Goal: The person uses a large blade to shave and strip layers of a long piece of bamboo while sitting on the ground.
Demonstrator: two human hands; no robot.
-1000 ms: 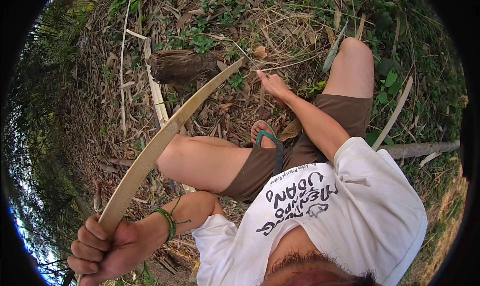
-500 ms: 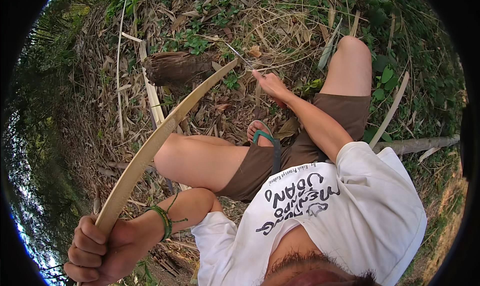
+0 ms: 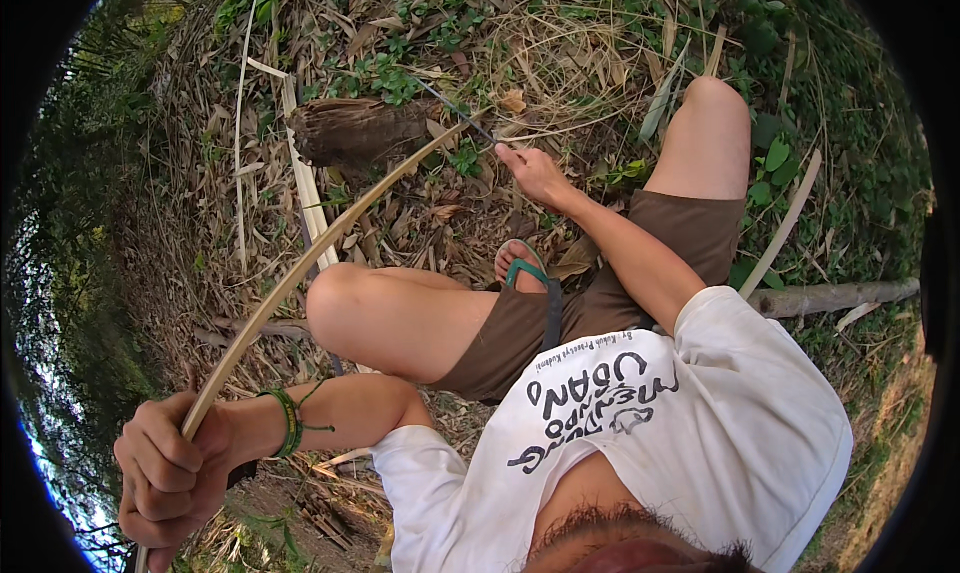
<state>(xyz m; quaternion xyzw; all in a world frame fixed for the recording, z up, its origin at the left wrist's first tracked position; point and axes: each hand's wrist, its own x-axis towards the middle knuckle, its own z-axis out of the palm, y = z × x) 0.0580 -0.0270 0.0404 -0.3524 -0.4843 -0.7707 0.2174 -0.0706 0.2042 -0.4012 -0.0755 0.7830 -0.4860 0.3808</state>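
My left hand, at the lower left, is closed around the near end of a long, pale, curved bamboo strip. The strip rises diagonally past my bent left knee, with its narrow side mostly showing. Near the middle of the view, my right hand grips a knife whose handle is mostly hidden by the fingers. Its thin blade points far and left, crossing the strip's far end; whether the two touch is hard to tell. Just beyond the strip lies a brown, weathered log piece.
Other pale bamboo strips lie on the leafy ground at left, and another strip leans at right. A branch sits beyond my right hip. Green plants grow at right. My sandalled foot is between my knees.
The bamboo strip has rolled from its broad face toward its edge, and my left hand has shifted slightly left. The knife has moved left, its blade now across the strip's tip.
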